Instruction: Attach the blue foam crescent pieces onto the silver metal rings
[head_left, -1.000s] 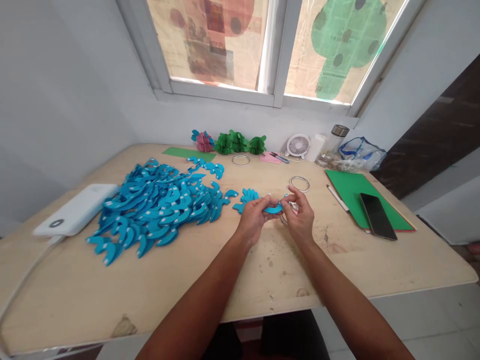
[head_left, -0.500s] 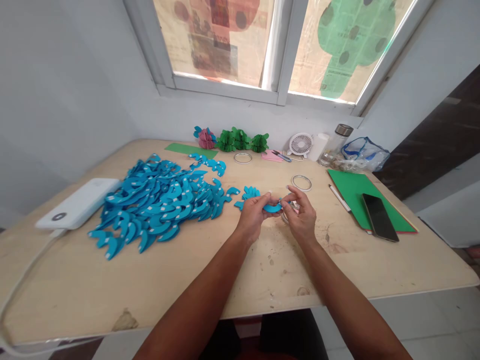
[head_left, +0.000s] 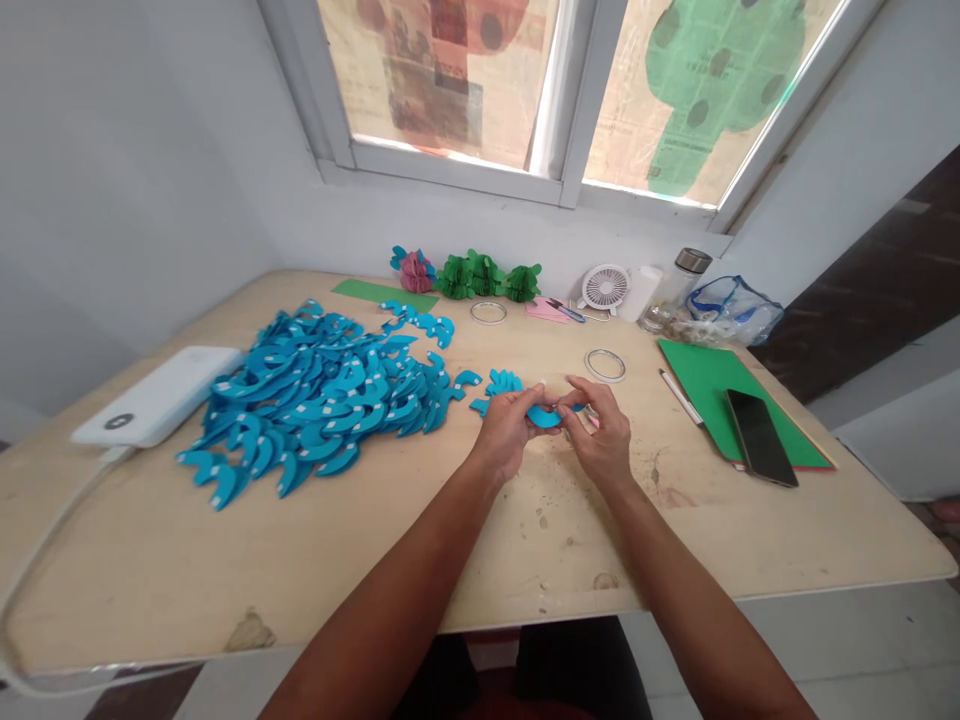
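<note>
Nearest, low in the frame, the bare table (head_left: 360, 570), and here are the hands, right at the centre! The left hand (head_left: 504, 432) pinches a curved blue piece (head_left: 544, 418) between thumb and fingers; the right hand (head_left: 602, 437) pinches at the piece's right end, so it's held up between the two. Small blue cutouts (head_left: 504, 382) lie just beyond the left hand.

Over to the left of the frame, a big pile (head_left: 322, 390) of blue curves with white patches, and beside it a white box (head_left: 157, 397), cable plugged in. On the right, a phone (head_left: 761, 438) rests partly on a green sheet (head_left: 701, 372), pen (head_left: 681, 397) alongside.

Further up, centre right, a ring (head_left: 604, 378); then the containers: a clear bottle (head_left: 673, 290), metal lid on, contents impossible to make out, and a see-through bag (head_left: 735, 305) with blue edging, its insides too blurred to tell. Left of them, a fan (head_left: 606, 288), then green paper shapes (head_left: 484, 275) against the wall.
</note>
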